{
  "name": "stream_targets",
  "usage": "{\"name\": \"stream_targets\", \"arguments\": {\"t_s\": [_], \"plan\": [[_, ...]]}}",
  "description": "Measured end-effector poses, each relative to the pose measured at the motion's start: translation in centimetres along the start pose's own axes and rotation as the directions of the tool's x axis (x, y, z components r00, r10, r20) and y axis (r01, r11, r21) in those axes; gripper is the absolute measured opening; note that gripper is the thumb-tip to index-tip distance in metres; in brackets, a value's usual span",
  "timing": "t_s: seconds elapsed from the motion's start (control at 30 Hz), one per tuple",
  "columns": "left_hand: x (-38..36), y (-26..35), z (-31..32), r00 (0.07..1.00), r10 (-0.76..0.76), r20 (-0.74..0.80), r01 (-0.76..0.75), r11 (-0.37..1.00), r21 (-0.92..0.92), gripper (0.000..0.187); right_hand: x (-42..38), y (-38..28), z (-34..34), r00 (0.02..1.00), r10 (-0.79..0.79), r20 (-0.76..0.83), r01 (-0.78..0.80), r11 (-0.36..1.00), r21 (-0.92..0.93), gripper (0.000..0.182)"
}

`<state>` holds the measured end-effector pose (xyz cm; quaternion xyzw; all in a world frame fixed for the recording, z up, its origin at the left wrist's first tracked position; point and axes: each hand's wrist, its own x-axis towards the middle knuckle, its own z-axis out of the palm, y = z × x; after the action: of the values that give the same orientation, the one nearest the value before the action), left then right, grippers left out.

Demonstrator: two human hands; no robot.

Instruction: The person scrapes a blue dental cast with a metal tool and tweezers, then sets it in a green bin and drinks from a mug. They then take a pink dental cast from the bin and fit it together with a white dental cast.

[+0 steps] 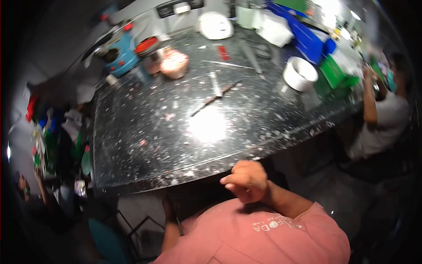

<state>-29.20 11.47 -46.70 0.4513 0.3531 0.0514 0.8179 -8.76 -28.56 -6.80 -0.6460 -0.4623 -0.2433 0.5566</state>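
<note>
My right hand (246, 180) is held in front of the pink shirt, just off the near edge of the black speckled table (145, 119). Its fingers are curled in, and nothing shows between them. My left hand (168, 207) hangs low in shadow below the table edge, its fingers hidden in the dark. On the tabletop ahead lies a slim dark tool like a knife (204, 105), with a short pale strip (214, 82) meeting it at an angle. Farther back are a thin light rod (228, 64) and a small red piece (223, 53).
At the back left stand a blue device (121, 57), a red-lidded jar (148, 48) and a pinkish lump (174, 64). A white bowl (301, 74) and a green box (338, 72) are on the right. A seated person (382, 114) works there; a teal chair (107, 242) is lower left.
</note>
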Motion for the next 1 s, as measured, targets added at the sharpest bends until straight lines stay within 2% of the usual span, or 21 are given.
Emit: {"name": "stream_targets", "arguments": {"t_s": [0.03,0.07,0.1,0.17,0.23,0.27,0.3,0.33,0.37,0.4,0.43,0.47,0.53,0.57,0.67,0.7,0.77,0.8,0.87,0.93,1.0], "plan": [[-4.1,4.7,7.0,0.988,-0.135,-0.072,0.13,0.989,-0.075,0.044,-0.8,-0.8,-0.1,1.0,-0.023,0.013,0.022,1.0,0.02,0.032],[-3.5,4.4,6.7,0.989,-0.141,-0.049,0.139,0.989,-0.047,0.044,-2.7,-0.9,0.0,0.995,-0.03,0.094,0.028,0.999,0.02,0.037],[-3.1,3.7,5.4,0.99,0.131,0.053,-0.141,0.917,0.372,0.046,-4.1,-1.4,0.3,0.99,0.049,0.129,-0.064,0.992,0.109,0.039],[-1.3,2.8,3.4,0.904,0.33,0.274,-0.425,0.608,0.671,0.048,-5.6,-2.0,0.3,0.98,0.122,0.16,-0.151,0.971,0.187,0.041],[0.4,2.6,4.2,0.908,0.287,0.304,-0.416,0.538,0.733,0.052,-6.6,-1.9,-0.7,0.893,0.352,0.281,-0.38,0.923,0.051,0.036],[0.7,2.5,5.2,0.909,0.272,0.317,-0.416,0.514,0.75,0.054,-8.5,-1.2,-1.3,0.789,0.489,0.373,-0.479,0.869,-0.125,0.03],[-1.1,2.9,7.7,0.801,0.37,0.471,-0.526,0.06,0.848,0.053,-11.6,0.6,-1.1,0.709,0.599,0.372,-0.556,0.8,-0.227,0.031],[-3.3,4.0,10.9,0.672,0.376,0.638,-0.497,-0.409,0.765,0.052,-14.5,2.5,-0.8,0.62,0.698,0.358,-0.618,0.716,-0.326,0.033],[-5.5,5.5,14.4,0.668,0.379,0.64,-0.501,-0.407,0.764,0.052,-16.3,3.8,-1.0,0.622,0.698,0.356,-0.614,0.716,-0.331,0.033],[-7.8,7.1,18.0,0.697,0.312,0.645,-0.395,-0.584,0.709,0.047,-17.8,4.8,-1.3,0.657,0.687,0.31,-0.505,0.707,-0.495,0.035],[-7.9,7.2,18.7,0.716,0.284,0.637,-0.335,-0.66,0.672,0.045,-18.4,5.4,-1.5,0.694,0.667,0.272,-0.384,0.663,-0.643,0.038],[-8.0,7.3,19.5,0.735,0.256,0.628,-0.278,-0.731,0.623,0.043,-17.4,5.9,-1.6,0.694,0.663,0.281,-0.375,0.665,-0.646,0.038],[-5.6,6.3,17.7,0.626,0.294,0.722,-0.31,-0.756,0.577,0.049,-14.9,6.4,-0.9,0.229,0.84,0.492,-0.459,0.538,-0.707,0.044],[-4.6,5.9,16.9,0.632,0.292,0.718,-0.314,-0.751,0.582,0.049,-15.3,7.1,-0.2,0.052,0.834,0.549,-0.473,0.504,-0.722,0.044],[-4.9,5.5,16.9,0.693,0.292,0.659,-0.433,-0.563,0.704,0.052,-20.3,8.6,2.3,-0.197,0.696,0.69,-0.515,0.526,-0.677,0.046],[-7.2,7.1,19.5,0.633,0.281,0.721,-0.464,-0.608,0.645,0.052,-22.0,8.7,3.0,-0.251,0.642,0.725,-0.535,0.532,-0.657,0.046],[-11.3,10.4,24.4,0.534,0.297,0.791,-0.497,-0.647,0.578,0.053,-23.7,8.5,4.2,-0.337,0.527,0.78,-0.59,0.528,-0.611,0.047],[-12.0,10.5,25.2,0.593,0.235,0.77,-0.548,-0.583,0.6,0.053,-23.9,8.4,4.4,-0.364,0.466,0.806,-0.625,0.519,-0.583,0.048],[-11.8,8.9,25.3,0.765,-0.009,0.644,-0.617,-0.294,0.73,0.053,-22.7,8.2,4.0,-0.365,0.351,0.862,-0.727,0.471,-0.5,0.049],[-11.6,7.4,24.9,0.826,-0.225,0.517,-0.543,-0.069,0.837,0.053,-17.0,6.1,2.0,-0.279,0.292,0.915,-0.786,0.478,-0.393,0.051],[-11.3,6.4,25.0,0.814,-0.333,0.476,-0.497,0.026,0.868,0.053,-5.5,1.4,-2.1,-0.135,0.326,0.935,-0.754,0.578,-0.311,0.049]]}}
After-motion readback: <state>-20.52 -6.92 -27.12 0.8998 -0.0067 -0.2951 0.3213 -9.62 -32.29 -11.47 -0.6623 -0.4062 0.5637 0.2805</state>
